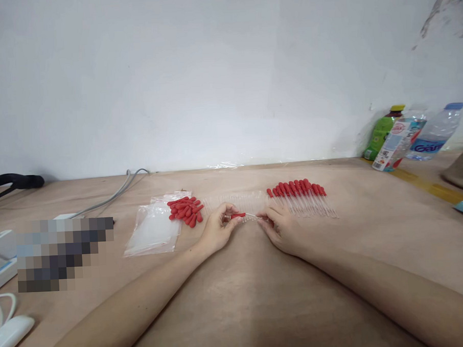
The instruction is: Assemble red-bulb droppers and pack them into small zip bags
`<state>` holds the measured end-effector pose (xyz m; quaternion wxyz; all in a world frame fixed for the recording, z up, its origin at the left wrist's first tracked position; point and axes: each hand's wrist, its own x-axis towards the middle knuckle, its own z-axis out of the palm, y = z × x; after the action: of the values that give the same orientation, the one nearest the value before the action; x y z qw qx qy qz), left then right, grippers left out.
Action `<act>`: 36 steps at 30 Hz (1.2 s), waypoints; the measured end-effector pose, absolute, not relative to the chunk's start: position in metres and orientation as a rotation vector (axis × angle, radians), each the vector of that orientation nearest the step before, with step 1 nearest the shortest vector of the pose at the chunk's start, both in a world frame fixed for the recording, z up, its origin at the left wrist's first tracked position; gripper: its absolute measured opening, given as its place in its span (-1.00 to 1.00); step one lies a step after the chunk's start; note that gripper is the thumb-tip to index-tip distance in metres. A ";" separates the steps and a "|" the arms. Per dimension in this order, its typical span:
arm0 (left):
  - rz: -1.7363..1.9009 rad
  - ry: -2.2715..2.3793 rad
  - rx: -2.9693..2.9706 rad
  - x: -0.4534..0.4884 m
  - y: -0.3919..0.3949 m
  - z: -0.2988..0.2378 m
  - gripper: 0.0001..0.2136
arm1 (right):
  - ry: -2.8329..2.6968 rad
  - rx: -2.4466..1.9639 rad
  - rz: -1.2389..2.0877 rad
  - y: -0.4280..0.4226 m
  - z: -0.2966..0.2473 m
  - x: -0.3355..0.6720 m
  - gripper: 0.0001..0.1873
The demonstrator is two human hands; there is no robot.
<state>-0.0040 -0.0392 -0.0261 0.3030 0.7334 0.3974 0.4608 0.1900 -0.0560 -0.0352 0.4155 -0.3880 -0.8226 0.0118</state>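
Both hands meet at the middle of a brown table (244,295). My left hand (217,229) pinches a small red rubber bulb (238,215). My right hand (277,227) pinches the clear glass dropper tube (252,215) that runs into that bulb. Left of my hands lies a loose pile of red bulbs (186,210). Behind my hands lies a row of bare clear tubes (236,200). A row of finished droppers with red bulbs (299,195) lies to the right.
Clear plastic bags (154,229) lie left of the bulb pile. Grey cables (113,195) run along the back left. Three plastic bottles (402,135) lean at the back right by the white wall. White devices (8,331) sit at the left edge.
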 end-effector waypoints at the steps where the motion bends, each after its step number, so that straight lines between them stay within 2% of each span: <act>1: 1.222 1.047 1.947 -0.004 -0.039 -0.026 -0.85 | -2.074 -0.969 0.035 -0.056 -0.035 0.190 -0.86; 5: 1.115 1.072 1.963 -0.004 -0.040 -0.027 -0.81 | -2.121 -0.918 0.105 -0.057 -0.032 0.192 -0.83; 12: 1.002 1.079 2.140 -0.005 -0.046 -0.021 -0.85 | -2.159 -0.850 0.255 -0.049 -0.035 0.198 -0.80; 22: 0.854 1.062 2.281 -0.004 -0.051 -0.017 -0.85 | -2.273 -0.910 -0.024 -0.050 -0.036 0.202 -0.76; 31: 1.035 1.108 2.002 -0.002 -0.048 -0.024 -0.83 | -2.216 -0.895 0.072 -0.051 -0.034 0.198 -0.78; 36: 1.017 1.011 1.799 -0.002 -0.047 -0.023 -0.80 | -2.236 -0.822 0.106 -0.050 -0.033 0.198 -0.75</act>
<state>-0.0020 -0.0466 -0.0230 0.4083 0.7137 0.4014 0.4036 0.1976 -0.0505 -0.0333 0.3693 -0.3203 -0.8714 0.0415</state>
